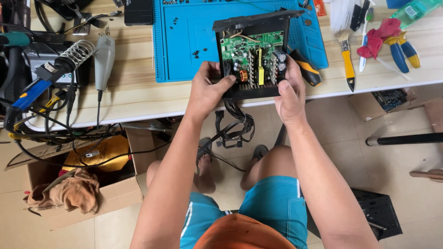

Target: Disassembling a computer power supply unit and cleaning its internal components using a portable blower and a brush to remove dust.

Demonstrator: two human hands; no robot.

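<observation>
Both hands grip an opened power supply unit (pixel 253 57) at the near edge of the wooden workbench (pixel 138 94). The left hand (pixel 207 90) clasps its lower left corner, thumb pressed across the front lip beside a copper-wound coil (pixel 243 75); the right hand (pixel 290 94) clamps the lower right side, fingers curled up along the black case wall. Held from both sides like this, the unit is tipped so its green circuit board (pixel 251 55) faces the camera, probably for a clear look at the parts. A bundle of black cables (pixel 235 127) hangs from the case at 6 o'clock, dangling over the table edge toward the person's knees.

At 12 o'clock from the hands, partly under the unit, lies a blue work mat (pixel 184 41) with a few small dark screws (pixel 196 54) scattered on it. At 3 o'clock a black-and-orange screwdriver handle (pixel 305 68) rests against the case; further right lie a yellow-handled brush (pixel 347 62) and blue-and-yellow pliers (pixel 401 50) with a red rag. At 9 o'clock sit a grey rotary tool (pixel 104 57) and a soldering iron stand with a coiled holder (pixel 76 53). At 8 o'clock, on the floor, a cardboard box (pixel 92 184) holds a brown cloth.

The far side of the case is foreshortened, the small board parts are too fine to identify, and the tools along the top edge are cut off.
</observation>
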